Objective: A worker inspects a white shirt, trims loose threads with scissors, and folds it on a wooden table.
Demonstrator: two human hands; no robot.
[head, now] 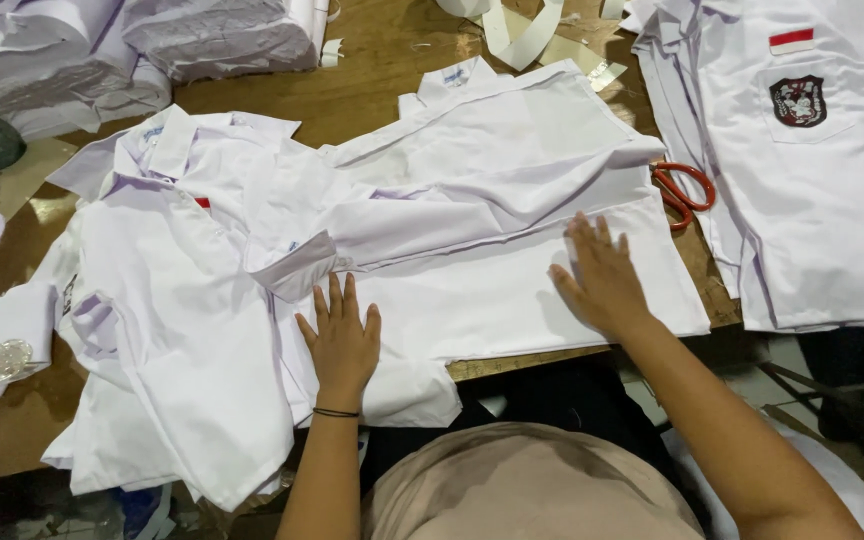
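Both flat, open: left hand (340, 338) and right hand (600, 278) press white shirt (512, 200); scissors (684, 190) beside.

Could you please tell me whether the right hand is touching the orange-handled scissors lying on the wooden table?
Apart. The head view shows the right hand flat on the white folded shirt, with white cloth visible between it and the orange-handled scissors.

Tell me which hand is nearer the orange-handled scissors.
Right. The right hand lies flat on the white shirt, just below and left of the scissors. The left hand presses the same shirt much farther left, near the table's front edge.
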